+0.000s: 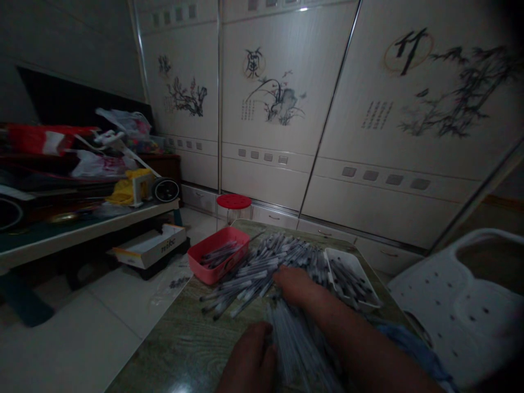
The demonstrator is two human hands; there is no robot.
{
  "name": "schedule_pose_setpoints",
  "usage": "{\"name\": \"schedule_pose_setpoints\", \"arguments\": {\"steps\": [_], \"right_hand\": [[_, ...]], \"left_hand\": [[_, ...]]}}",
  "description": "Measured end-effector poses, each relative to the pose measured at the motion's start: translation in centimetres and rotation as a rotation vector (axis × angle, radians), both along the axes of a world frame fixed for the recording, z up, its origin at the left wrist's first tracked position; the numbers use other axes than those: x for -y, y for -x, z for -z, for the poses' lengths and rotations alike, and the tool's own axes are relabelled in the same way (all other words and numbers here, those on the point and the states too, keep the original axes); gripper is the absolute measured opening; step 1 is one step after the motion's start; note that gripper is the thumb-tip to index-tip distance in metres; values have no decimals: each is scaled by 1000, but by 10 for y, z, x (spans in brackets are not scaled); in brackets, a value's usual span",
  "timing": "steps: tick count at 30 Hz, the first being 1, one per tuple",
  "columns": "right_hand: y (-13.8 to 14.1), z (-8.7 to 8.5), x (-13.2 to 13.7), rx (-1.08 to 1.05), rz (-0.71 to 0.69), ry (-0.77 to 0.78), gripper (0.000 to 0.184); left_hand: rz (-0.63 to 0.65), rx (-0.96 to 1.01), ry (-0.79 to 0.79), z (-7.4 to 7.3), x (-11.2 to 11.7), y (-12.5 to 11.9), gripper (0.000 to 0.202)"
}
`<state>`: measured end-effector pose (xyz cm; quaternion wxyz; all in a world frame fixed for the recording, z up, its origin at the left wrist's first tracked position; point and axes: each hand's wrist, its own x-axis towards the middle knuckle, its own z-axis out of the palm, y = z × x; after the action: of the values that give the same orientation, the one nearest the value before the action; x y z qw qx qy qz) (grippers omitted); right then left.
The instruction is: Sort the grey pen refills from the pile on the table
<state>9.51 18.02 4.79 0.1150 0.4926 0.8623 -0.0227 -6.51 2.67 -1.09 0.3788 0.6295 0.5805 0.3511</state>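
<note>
Already, a white tray [329, 273] and pink bin [199, 270] hold pens [347, 278]; a loose heap [256, 269] remains. The right hand [295, 285] curls its fingers there, the left hand [254, 349] bends beside clear tubes [292, 338]; dimness hides any grip.

From my remote seat I watch my right forearm [360, 341] slant in from between four and five o'clock, bare and stretched toward ten. The right hand [295, 285] at its end sits a little before six o'clock from centre, knuckles up, fingers bent down; I can't make out how tightly they close. My left hand [250, 357] is low at six o'clock, pointing toward one, fingers bent, its grip unclear. It lies apart from the right, at seven o'clock from it.
</note>
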Motion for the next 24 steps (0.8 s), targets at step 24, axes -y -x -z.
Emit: {"name": "schedule_pose_setpoints", "arguments": {"steps": [24], "right_hand": [[-94, 36, 188, -2134, 1012, 231, 60]], "left_hand": [[-42, 82, -70, 6, 2, -11, 54]]}}
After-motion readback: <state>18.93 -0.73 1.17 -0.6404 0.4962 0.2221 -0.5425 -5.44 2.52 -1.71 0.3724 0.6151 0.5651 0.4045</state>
